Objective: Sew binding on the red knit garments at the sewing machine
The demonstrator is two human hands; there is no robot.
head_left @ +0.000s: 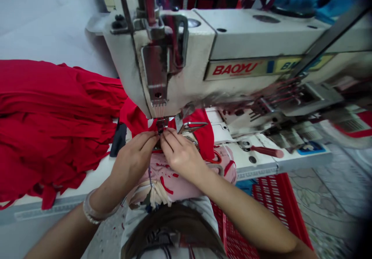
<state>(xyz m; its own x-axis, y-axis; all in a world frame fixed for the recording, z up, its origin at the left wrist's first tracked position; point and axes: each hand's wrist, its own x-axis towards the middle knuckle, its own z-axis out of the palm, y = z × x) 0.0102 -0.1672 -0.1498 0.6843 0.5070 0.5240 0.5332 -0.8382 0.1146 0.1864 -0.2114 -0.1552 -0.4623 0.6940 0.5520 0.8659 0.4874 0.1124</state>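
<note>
Both hands meet just in front of the presser foot (pixel 162 124) of a white sewing machine (pixel 180 84). My left hand (pixel 136 153) has its fingers pressed together at the near side of the foot, closed on red fabric (pixel 134 117). Close beside it, my right hand (pixel 180 153) pinches at the same spot, fingertips almost touching the left ones. The fabric's edge under the fingertips is mostly hidden. Red cloth also passes behind the needles and shows to the right of the foot.
A large heap of red fabric (pixel 58 131) covers the table at left. Pink cloth with red scraps (pixel 186 181) lies at the front edge. At right are a red-handled screwdriver (pixel 267 151) and orange-handled scissors (pixel 216 158). A red plastic basket (pixel 286 208) stands below.
</note>
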